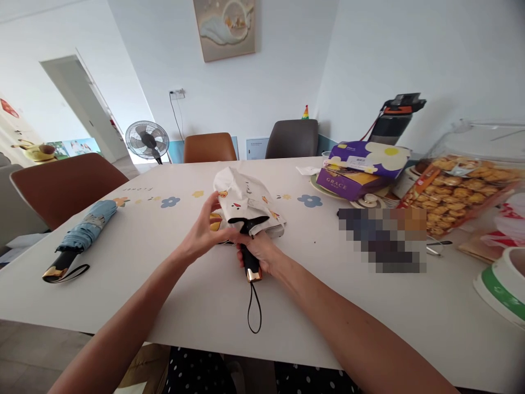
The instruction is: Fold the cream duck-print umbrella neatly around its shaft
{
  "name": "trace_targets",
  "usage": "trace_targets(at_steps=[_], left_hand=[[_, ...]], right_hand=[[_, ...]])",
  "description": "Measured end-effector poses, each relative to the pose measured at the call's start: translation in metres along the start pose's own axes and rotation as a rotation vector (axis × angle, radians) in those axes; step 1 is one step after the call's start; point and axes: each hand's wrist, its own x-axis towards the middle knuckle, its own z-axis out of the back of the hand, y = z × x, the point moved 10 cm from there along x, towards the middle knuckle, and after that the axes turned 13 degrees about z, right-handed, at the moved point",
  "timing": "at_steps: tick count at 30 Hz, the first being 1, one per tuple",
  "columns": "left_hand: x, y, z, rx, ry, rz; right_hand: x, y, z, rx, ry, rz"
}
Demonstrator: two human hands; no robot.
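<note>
In the middle of the table lies a white folding umbrella [241, 189] with small printed figures, its canopy collapsed but loose. Its black handle has a gold end and a black wrist loop hanging toward me. My right hand [262, 251] is closed round the handle, just below the canopy. My left hand [209, 227] is at the canopy's left side, fingers curved apart against the fabric and thumb reaching across near the handle's top. A blue umbrella [88, 227], folded up, rests at the left with its black and gold handle toward me.
On the right of the table [197, 306] are a purple box [342, 183], a tissue pack [369, 156], a dark bottle [391, 128], a clear tub of cookies [463, 189] and a white-green roll [502, 287]. A pixelated patch hides something there. Chairs [210, 148] stand behind.
</note>
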Motion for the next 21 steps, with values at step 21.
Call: trace_targets(at_steps=[21], left_hand=[[0.034, 0.076, 0.100, 0.517, -0.395, 0.288]], right_hand=[[0.010, -0.009, 0.009, 0.143, -0.058, -0.051]])
